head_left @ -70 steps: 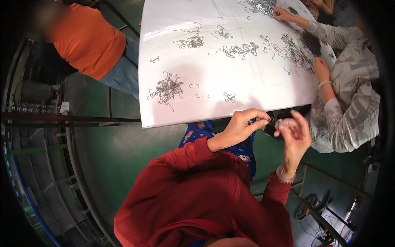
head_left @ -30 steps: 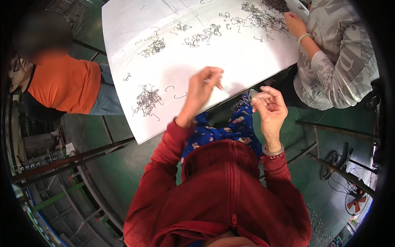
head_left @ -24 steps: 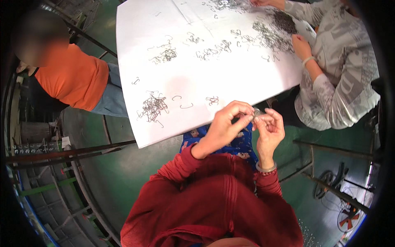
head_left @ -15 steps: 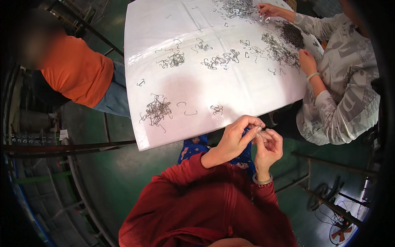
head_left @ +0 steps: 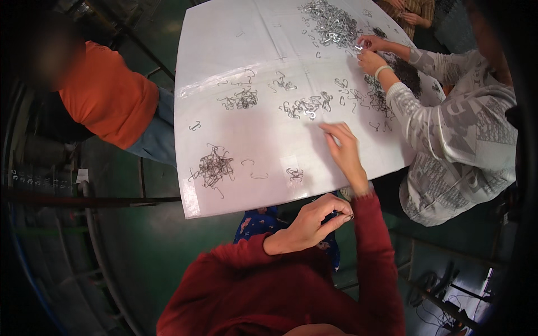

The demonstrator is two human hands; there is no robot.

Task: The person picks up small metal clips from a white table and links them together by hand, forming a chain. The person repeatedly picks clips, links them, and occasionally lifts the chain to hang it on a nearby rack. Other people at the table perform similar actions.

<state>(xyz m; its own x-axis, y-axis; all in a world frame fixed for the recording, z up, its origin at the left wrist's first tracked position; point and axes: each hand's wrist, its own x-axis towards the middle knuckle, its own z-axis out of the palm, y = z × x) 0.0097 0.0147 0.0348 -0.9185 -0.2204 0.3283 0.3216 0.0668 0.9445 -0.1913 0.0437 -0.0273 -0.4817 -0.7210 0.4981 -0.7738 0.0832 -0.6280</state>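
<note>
Head cam, looking straight down: the white tabletop (head_left: 224, 67) has a smooth, slightly glossy sheet over it, and it's littered with thin bent wire hooks (head_left: 213, 168), some single, some in tangled dark clumps. The right hand (head_left: 343, 150) is stretched out flat-ish over the sheet, fingers spread and loose, holding nothing, just beside a shiny clump of hooks (head_left: 305, 106). The left hand (head_left: 314, 224) sits below the tabletop edge, near the red sleeve, its grip pinched closed on something tiny, probably one hook, too small to tell. Across the tabletop, a person in a grey patterned top (head_left: 459, 145) works at a bigger silvery heap (head_left: 330, 22).
</note>
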